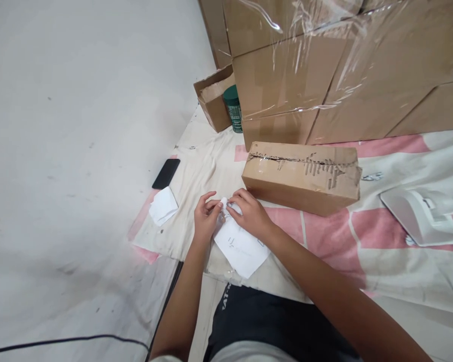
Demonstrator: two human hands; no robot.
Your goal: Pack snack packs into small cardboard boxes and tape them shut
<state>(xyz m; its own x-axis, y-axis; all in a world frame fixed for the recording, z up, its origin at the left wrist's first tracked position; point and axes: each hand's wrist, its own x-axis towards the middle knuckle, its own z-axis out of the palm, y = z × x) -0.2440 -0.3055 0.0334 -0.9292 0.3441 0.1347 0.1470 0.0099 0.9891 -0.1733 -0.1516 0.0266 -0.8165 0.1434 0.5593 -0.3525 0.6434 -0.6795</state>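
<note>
My left hand (206, 217) and my right hand (249, 213) meet over a white sheet of paper (241, 246) that lies on a pink and white cloth (324, 236). The fingertips of both hands pinch the paper's far end, where it looks folded or rolled. A torn brown cardboard box (302, 176) lies just beyond my right hand. A small folded white paper (163, 206) rests to the left of my left hand.
A black phone (166, 173) lies at the cloth's left edge. Large plastic-wrapped cartons (324, 65) stand behind, with a green can (233, 108) and an open small box (213, 98) beside them. A white plastic device (426, 216) sits at right. A black cable (60, 341) crosses the grey floor.
</note>
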